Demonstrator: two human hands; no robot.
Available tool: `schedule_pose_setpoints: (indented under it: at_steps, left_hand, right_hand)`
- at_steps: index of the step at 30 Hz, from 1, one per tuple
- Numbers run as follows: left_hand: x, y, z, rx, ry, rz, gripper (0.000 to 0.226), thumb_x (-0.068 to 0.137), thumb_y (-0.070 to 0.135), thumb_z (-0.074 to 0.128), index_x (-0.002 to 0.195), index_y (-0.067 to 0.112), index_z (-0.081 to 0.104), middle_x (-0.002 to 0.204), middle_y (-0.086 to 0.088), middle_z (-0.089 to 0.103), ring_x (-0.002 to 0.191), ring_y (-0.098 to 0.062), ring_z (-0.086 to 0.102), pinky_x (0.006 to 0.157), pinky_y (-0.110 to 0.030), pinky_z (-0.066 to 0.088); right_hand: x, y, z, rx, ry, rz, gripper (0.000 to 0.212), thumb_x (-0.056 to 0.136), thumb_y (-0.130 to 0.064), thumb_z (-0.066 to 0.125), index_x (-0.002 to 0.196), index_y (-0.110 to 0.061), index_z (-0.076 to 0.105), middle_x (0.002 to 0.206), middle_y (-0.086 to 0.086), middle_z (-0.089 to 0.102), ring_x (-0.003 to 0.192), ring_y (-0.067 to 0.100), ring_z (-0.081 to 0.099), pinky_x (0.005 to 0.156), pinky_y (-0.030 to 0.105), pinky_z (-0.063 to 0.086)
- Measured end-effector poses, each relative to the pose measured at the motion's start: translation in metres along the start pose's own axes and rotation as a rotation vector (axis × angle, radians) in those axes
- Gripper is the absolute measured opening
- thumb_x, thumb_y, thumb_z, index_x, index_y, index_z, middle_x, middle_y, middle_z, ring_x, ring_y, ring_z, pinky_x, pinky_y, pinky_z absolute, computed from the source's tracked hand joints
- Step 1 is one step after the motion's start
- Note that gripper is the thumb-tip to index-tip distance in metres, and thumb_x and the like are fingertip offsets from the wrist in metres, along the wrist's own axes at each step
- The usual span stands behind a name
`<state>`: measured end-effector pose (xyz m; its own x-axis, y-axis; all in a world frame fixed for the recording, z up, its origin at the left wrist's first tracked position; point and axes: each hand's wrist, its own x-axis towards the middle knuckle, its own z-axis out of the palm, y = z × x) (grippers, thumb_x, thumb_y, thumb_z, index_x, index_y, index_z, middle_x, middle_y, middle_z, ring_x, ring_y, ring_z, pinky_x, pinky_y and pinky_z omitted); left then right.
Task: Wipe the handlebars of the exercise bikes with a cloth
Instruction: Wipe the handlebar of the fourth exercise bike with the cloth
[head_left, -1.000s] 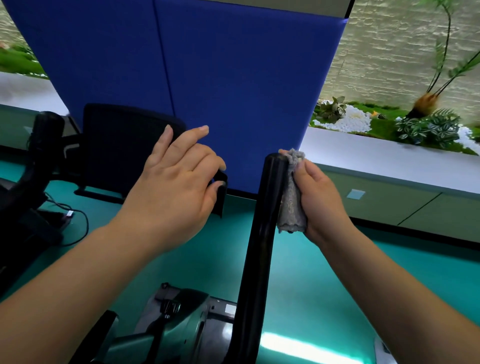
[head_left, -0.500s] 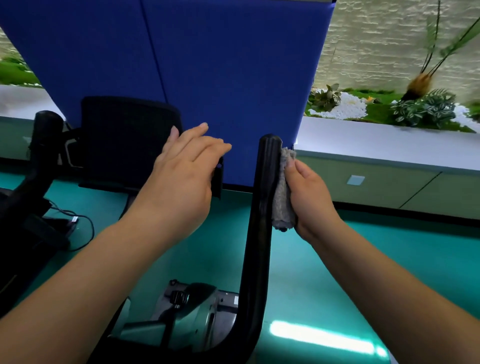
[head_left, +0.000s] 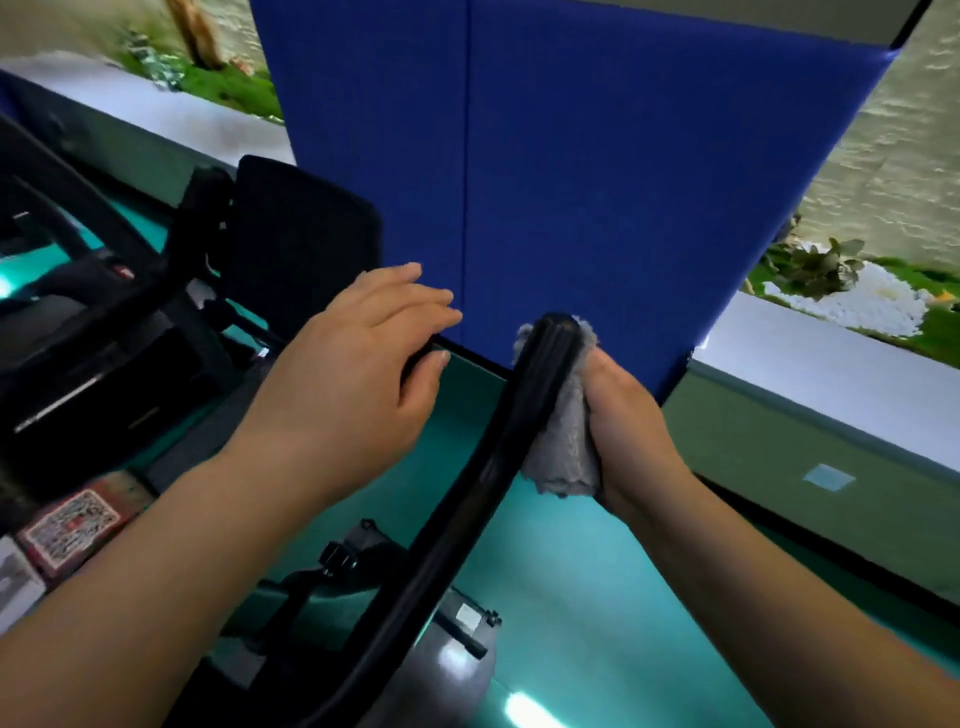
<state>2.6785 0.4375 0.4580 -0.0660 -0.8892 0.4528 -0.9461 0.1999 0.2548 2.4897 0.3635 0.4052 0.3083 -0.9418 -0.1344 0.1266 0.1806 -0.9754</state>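
right hand (head_left: 631, 428): curled round a grey cloth (head_left: 563, 449), pressing it against the right side of the handlebar's upper end.
grey cloth: fluffy and bunched; it lies between palm and bar, and a tuft shows past the bar's tip on the left.
handlebar (head_left: 498, 447): a black, glossy bar rising from the lower centre and leaning right, its rounded tip just in front of the blue panel's lower edge.
left hand (head_left: 358, 374): fingers bent over a dark part of the bike, thumb beneath; how firmly it grips, i cannot tell.
exercise bike body (head_left: 447, 639): grey housing with black fittings, below the bar.
blue panel (head_left: 571, 171): an upright partition behind both hands.
black pad (head_left: 306, 244): dark, upright, to the left of the left hand.
floor (head_left: 561, 571): teal and shiny.
planter ledge (head_left: 831, 358): white, at the right, with greenery and white pebbles above it.
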Motion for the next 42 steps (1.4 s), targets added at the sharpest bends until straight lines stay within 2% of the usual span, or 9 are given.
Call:
schedule_pose_setpoints:
  at_steps: [3, 9, 12, 18, 21, 26, 34, 39, 42]
  left_hand:
    - [-0.004, 0.008, 0.005, -0.002, 0.023, -0.069, 0.035, 0.091, 0.017, 0.054, 0.126, 0.015, 0.06, 0.134, 0.006, 0.054, 0.137, -0.011, 0.032, 0.11, -0.009, 0.012]
    - [-0.004, 0.01, 0.007, 0.034, 0.017, -0.094, 0.035, 0.094, 0.017, 0.051, 0.127, 0.016, 0.058, 0.136, 0.006, 0.052, 0.139, -0.013, 0.03, 0.114, -0.027, 0.023]
    - [-0.003, 0.01, 0.009, 0.033, 0.028, -0.103, 0.034, 0.094, 0.018, 0.05, 0.126, 0.016, 0.059, 0.135, 0.007, 0.053, 0.138, -0.012, 0.031, 0.114, -0.025, 0.022]
    - [-0.003, 0.011, 0.011, 0.032, 0.054, -0.093, 0.035, 0.091, 0.019, 0.049, 0.123, 0.015, 0.061, 0.132, 0.006, 0.055, 0.136, -0.012, 0.034, 0.113, -0.016, 0.02]
    - [-0.003, 0.01, 0.01, 0.024, 0.045, -0.085, 0.035, 0.091, 0.019, 0.049, 0.123, 0.014, 0.062, 0.131, 0.005, 0.056, 0.136, -0.012, 0.035, 0.112, -0.016, 0.02]
    - [-0.003, 0.002, 0.004, 0.007, 0.021, -0.051, 0.038, 0.094, 0.028, 0.049, 0.129, 0.017, 0.058, 0.139, 0.009, 0.05, 0.138, -0.007, 0.031, 0.113, -0.018, 0.021]
    - [-0.005, -0.015, -0.008, -0.066, 0.017, 0.052, 0.044, 0.092, 0.037, 0.047, 0.128, 0.014, 0.058, 0.139, 0.005, 0.048, 0.137, -0.011, 0.034, 0.114, -0.025, 0.025]
    - [-0.008, -0.02, -0.008, -0.041, 0.04, 0.066, 0.044, 0.091, 0.036, 0.054, 0.128, 0.014, 0.058, 0.138, 0.002, 0.051, 0.137, -0.014, 0.035, 0.113, -0.031, 0.029]
    - [-0.009, -0.023, -0.011, 0.019, 0.063, 0.059, 0.046, 0.09, 0.042, 0.052, 0.128, 0.017, 0.059, 0.138, 0.005, 0.051, 0.136, -0.016, 0.035, 0.11, -0.034, 0.033]
  right_hand:
    - [-0.002, 0.006, -0.013, -0.058, -0.132, 0.092, 0.032, 0.102, -0.028, 0.042, 0.117, -0.011, 0.063, 0.094, 0.015, 0.061, 0.073, 0.02, 0.053, 0.059, 0.026, 0.048]
    - [0.031, -0.028, -0.013, 0.135, -0.263, -0.019, 0.036, 0.099, -0.035, 0.045, 0.112, -0.012, 0.068, 0.104, 0.001, 0.072, 0.09, 0.013, 0.066, 0.08, 0.032, 0.053]
    - [0.041, -0.037, -0.018, -0.083, -0.377, -0.143, 0.042, 0.091, -0.055, 0.045, 0.1, -0.025, 0.072, 0.101, -0.004, 0.072, 0.092, 0.011, 0.066, 0.087, 0.035, 0.051]
    - [0.054, -0.056, -0.034, -0.338, -0.523, -0.088, 0.027, 0.094, -0.037, 0.051, 0.098, -0.025, 0.075, 0.102, -0.001, 0.074, 0.094, 0.013, 0.068, 0.084, 0.031, 0.05]
    - [0.057, -0.085, -0.02, -0.613, -0.655, -0.231, 0.02, 0.088, -0.034, 0.058, 0.095, -0.025, 0.075, 0.099, -0.006, 0.074, 0.097, 0.009, 0.067, 0.087, 0.021, 0.05]
    - [0.051, -0.108, 0.013, -1.159, -0.768, -0.271, 0.012, 0.08, -0.044, 0.07, 0.085, -0.034, 0.072, 0.076, -0.016, 0.071, 0.072, -0.002, 0.063, 0.064, 0.014, 0.048]
    - [0.042, -0.108, 0.042, -1.661, -0.844, -0.436, 0.02, 0.076, -0.059, 0.066, 0.086, -0.041, 0.066, 0.071, -0.017, 0.064, 0.069, 0.0, 0.056, 0.064, 0.029, 0.049]
    - [0.046, -0.125, 0.043, -1.612, -0.919, -0.207, 0.023, 0.075, -0.057, 0.066, 0.085, -0.036, 0.07, 0.073, -0.009, 0.07, 0.059, 0.017, 0.063, 0.061, 0.037, 0.053]
    - [0.039, -0.118, 0.052, -1.757, -0.952, -0.317, 0.021, 0.077, -0.057, 0.066, 0.078, -0.037, 0.069, 0.069, -0.014, 0.067, 0.056, 0.005, 0.055, 0.063, 0.038, 0.052]
